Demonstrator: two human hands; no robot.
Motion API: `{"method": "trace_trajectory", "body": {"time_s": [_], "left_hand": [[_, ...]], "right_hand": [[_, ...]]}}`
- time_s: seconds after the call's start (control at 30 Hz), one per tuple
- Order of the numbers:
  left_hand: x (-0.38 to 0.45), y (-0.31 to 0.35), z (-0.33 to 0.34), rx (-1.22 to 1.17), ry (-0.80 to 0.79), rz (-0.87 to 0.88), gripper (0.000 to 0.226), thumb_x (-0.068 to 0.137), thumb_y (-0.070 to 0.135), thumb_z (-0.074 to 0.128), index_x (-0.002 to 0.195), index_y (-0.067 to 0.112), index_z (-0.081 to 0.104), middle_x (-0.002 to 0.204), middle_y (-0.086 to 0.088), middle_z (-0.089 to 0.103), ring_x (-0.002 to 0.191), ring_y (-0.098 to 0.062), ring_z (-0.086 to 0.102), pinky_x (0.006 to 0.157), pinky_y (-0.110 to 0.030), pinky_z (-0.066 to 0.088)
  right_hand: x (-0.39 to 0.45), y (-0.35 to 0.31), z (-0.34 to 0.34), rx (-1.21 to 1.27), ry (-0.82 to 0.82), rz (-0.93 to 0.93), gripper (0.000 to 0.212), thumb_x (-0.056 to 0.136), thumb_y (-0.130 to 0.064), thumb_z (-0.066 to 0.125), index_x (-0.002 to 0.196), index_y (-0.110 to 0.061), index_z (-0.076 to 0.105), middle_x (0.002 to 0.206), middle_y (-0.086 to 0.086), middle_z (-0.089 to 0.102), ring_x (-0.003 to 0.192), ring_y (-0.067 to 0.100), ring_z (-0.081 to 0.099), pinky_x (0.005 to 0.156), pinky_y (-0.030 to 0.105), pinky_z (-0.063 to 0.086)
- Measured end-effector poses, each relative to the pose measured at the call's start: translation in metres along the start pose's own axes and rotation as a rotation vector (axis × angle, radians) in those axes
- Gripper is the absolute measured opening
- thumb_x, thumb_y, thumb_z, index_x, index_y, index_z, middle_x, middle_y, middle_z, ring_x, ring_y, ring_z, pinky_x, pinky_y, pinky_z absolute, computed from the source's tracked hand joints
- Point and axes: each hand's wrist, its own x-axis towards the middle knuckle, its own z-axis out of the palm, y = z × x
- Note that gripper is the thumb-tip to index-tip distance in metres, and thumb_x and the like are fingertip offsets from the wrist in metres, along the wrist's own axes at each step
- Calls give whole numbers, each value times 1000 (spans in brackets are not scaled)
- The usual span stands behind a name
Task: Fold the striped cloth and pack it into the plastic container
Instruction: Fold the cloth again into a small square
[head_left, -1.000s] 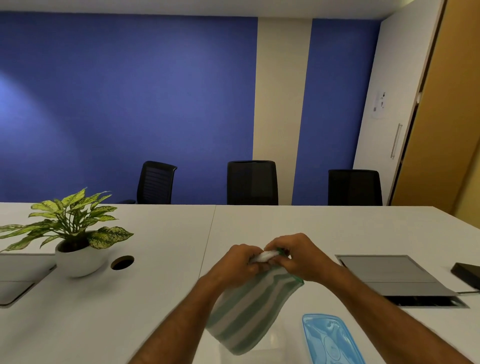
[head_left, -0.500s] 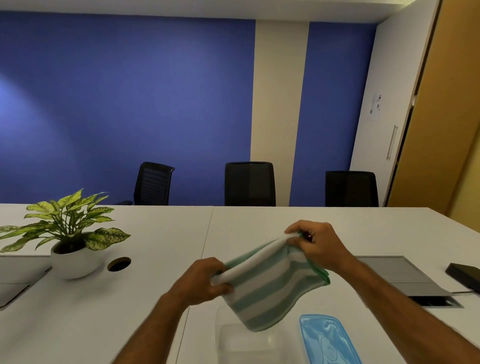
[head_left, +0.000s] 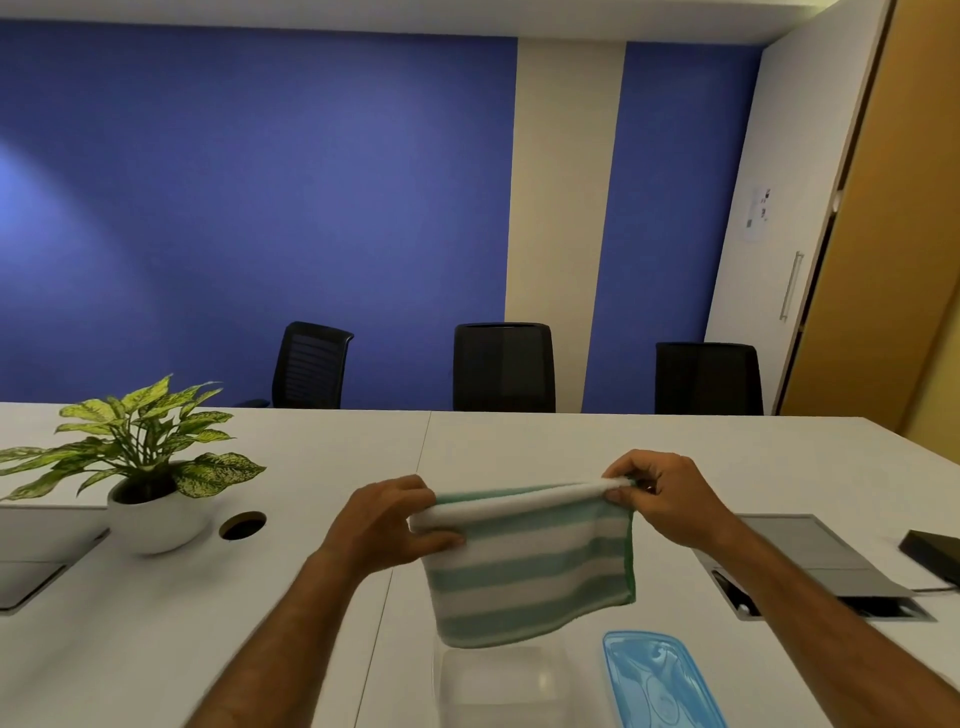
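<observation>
Above a white desk (head_left: 519, 447), the left hand (head_left: 387, 522) and right hand (head_left: 660, 496) each pinch closed on a top corner of a folded green-and-white striped cloth (head_left: 530, 566), stretching it flat in the air. Directly below, at 6 o'clock, sits what looks like a clear plastic container (head_left: 501, 686), with a blue lid (head_left: 660, 680) at its 3 o'clock. A potted plant (head_left: 148, 467) stands at 9 o'clock.

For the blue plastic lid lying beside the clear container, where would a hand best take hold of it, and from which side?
Grip the blue plastic lid across its long edges, coming from above. It lies flat on the white table, right of the clear plastic container, so only its narrow rim offers a hold. Both hands now hold the striped cloth.
</observation>
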Motion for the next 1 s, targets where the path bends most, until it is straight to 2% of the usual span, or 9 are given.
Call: {"method": "trace_trajectory", "body": {"time_s": [0.2,0.33,0.43,0.57,0.67,0.73,0.8,0.9,1.0], "left_hand": [[-2,12,2,-482,62,-157,22,75,40,81,81,28,64,71,21,64,68,-4,64,56,-11,50],[3,23,4,-838,96,-335,32,79,9,80,92,23,55,87,6,69,76,-14,68,59,-19,55],[8,32,4,-1073,184,-499,45,81,11,78,100,35,46,100,-9,71,81,-24,72,62,-28,59],[17,37,7,-1124,303,-537,36,79,9,80,75,31,52,94,-7,72,77,-21,69,59,-27,56],[19,40,10,-1097,269,-531,29,82,4,76,59,20,67,77,1,71,79,-19,65,60,-21,54],[20,42,10,-1063,251,-548,25,85,2,72,69,20,78,80,4,74,83,-18,67,63,-21,55],[20,43,9,-1054,187,-540,21,85,5,73,93,23,79,100,2,73,92,-21,68,67,-24,59],[17,43,9,-1003,-10,-484,56,75,6,83,123,26,62,123,4,59,101,-28,65,71,-29,62],[14,45,10,-994,-97,-457,63,71,1,84,121,26,56,127,4,52,107,-29,61,72,-31,62]], "right_hand": [[-1,9,-5,311,-45,139,23,84,6,66,84,-14,56,90,17,66,85,31,66,78,45,59],[-5,10,-1,435,-6,161,47,84,19,53,54,-13,68,84,13,63,88,34,58,78,39,56],[-6,9,2,497,-22,223,50,88,17,44,62,-13,74,93,7,63,93,28,60,76,35,58],[-9,8,4,501,-34,237,20,84,8,65,86,-11,71,103,10,65,95,31,64,77,50,59],[-9,10,5,477,32,230,20,81,8,69,77,-11,75,100,15,66,98,35,63,86,52,57],[-7,10,4,503,68,257,26,83,6,68,71,-15,77,95,15,69,96,35,64,85,49,58],[-7,11,3,543,83,284,24,85,4,65,78,-16,77,99,16,69,96,36,65,78,43,60],[-10,15,2,583,3,301,29,80,7,71,96,-17,72,104,18,69,93,37,69,72,43,62],[-12,18,4,519,5,317,27,73,8,77,88,-15,77,99,17,73,91,36,72,79,49,60]]}}
